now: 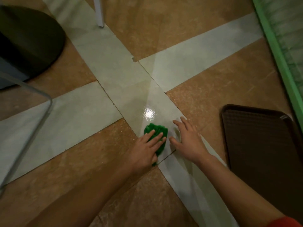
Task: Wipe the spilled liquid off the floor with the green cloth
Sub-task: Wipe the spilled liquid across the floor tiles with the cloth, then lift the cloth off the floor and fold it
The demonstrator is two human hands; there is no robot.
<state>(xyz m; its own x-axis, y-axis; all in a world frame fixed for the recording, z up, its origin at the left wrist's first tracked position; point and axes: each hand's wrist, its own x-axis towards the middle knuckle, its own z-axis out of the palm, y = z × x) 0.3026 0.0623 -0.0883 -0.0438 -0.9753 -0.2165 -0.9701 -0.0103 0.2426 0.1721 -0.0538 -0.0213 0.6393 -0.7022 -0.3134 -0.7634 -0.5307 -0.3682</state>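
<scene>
The left grip (146,147), fingers straight, presses the green cloth (157,128). The right grip (188,138), fingers spread apart, is at its 3 o'clock.

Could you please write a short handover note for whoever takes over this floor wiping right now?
Left hand: flat on the green cloth, fingers straight, pressing it to the floor.
Right hand: open, fingers spread, beside the cloth, holding nothing.
Cloth: on the pale tile strip.
Done: cloth is down at the spill.
Left: the glossy wet patch just beyond the cloth still needs wiping.
Brown tray lies to the right.
</scene>
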